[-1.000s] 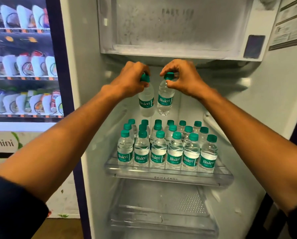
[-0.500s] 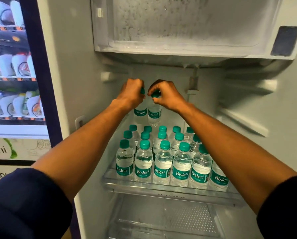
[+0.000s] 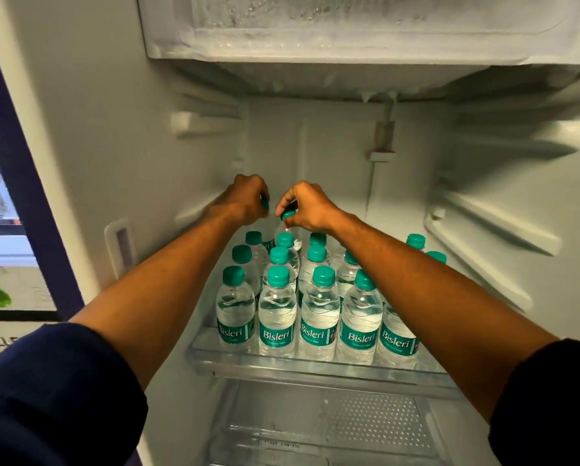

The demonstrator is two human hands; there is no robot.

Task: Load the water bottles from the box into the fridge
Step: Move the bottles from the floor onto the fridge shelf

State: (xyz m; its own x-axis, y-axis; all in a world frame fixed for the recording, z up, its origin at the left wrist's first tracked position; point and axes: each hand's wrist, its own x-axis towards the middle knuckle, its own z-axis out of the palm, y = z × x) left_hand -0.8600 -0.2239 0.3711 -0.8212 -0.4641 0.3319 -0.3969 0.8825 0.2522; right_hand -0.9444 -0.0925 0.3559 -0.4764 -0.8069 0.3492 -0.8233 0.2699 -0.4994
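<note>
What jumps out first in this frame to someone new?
The block of green-capped water bottles packed in rows on the clear fridge shelf. Above the back rows, the left hand and right hand each pinch a bottle by its cap. Overhead sits a frosted freezer box.

"Bisleri" on bottle labels (image 3: pixel 277 335) (teal)

Looking from head height, straight into the open fridge (image 3: pixel 97 136) and tilting slightly down. Sitting close: both forearms stretching away from the bottom corners, left hand (image 3: pixel 245 200) and right hand (image 3: pixel 310 206) meeting near the centre of the frame. Taking in the frosted freezer box (image 3: pixel 349 31) along the top edge and the bottle shelf (image 3: pixel 315 364) low down. Wide-angle bending the side walls outward. Only one view, sharing nothing with another.
</note>
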